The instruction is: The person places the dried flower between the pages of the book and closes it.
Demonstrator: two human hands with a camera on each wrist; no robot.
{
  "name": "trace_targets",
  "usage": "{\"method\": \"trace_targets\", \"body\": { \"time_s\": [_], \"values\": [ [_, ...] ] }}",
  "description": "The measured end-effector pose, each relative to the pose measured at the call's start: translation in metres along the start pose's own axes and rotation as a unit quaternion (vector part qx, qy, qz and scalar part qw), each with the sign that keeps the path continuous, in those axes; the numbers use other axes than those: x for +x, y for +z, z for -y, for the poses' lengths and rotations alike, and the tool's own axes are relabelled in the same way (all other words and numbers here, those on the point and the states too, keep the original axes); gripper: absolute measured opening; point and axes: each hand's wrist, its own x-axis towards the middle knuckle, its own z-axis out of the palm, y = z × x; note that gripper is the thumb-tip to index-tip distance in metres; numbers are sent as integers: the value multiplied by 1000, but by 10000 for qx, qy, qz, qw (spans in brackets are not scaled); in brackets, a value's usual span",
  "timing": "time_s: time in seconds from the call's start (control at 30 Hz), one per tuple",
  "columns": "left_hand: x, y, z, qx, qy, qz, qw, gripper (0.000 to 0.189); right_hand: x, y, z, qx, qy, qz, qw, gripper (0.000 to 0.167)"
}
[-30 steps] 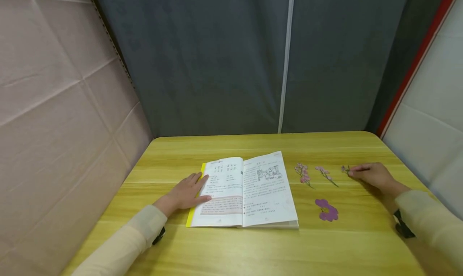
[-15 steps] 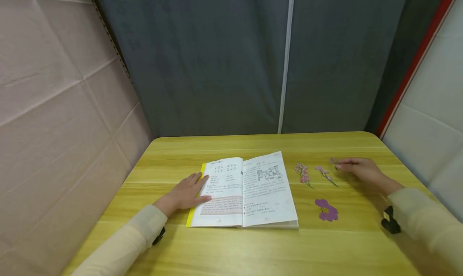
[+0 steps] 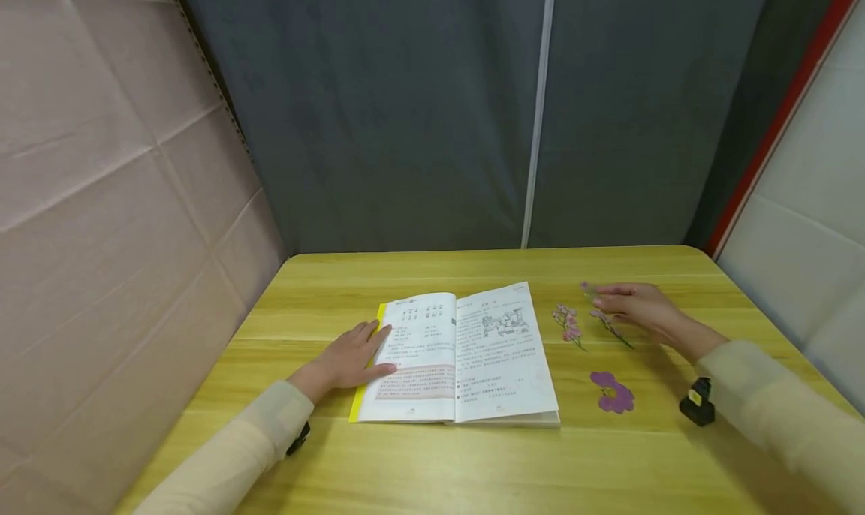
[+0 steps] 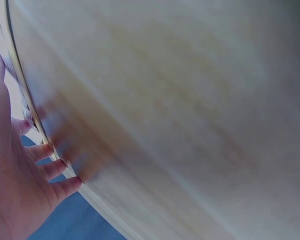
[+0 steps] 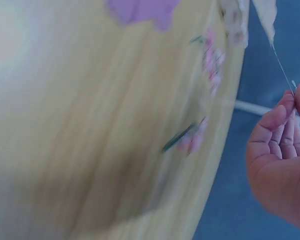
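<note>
On the left page of an open book (image 3: 503,376), my left hand (image 3: 348,357) rests with its fingers spread. In the left wrist view those fingers (image 4: 52,169) appear blurred by the table edge. My right hand (image 3: 638,308) pinches a small purple flower sprig (image 3: 586,287) by its thin stem, raised over the table between the thumb and index finger. Below that hand lies a pink flower sprig (image 3: 611,327), partly overlapped by it. Another pink sprig (image 3: 568,323) sits just right of the book. Nearer me is a flat purple pressed flower (image 3: 613,393).
The wooden table (image 3: 486,470) has a rounded far edge. Behind it hangs a dark grey curtain (image 3: 405,124) with a pale vertical strip (image 3: 539,109). Light padded walls (image 3: 115,200) stand at both sides.
My right hand has lifted the small purple flower sprig off the table and carried it leftward, over the pink sprigs. The left hand and the book have stayed put.
</note>
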Motion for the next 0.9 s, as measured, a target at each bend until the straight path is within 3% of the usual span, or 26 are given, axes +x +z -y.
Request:
{"method": "trace_targets", "body": {
  "time_s": [0.2,0.5,0.9],
  "values": [
    [0,1,1,24,-21,-6,10000,90,5,18,25,258,-13,333,9991,72],
    [0,-1,-1,-8,-55,25,10000,89,14,57,58,531,28,323,9981,63],
    [0,-2,-2,-28,-128,114,9998,89,33,103,76,1028,192,546,9930,41]
  ]
}}
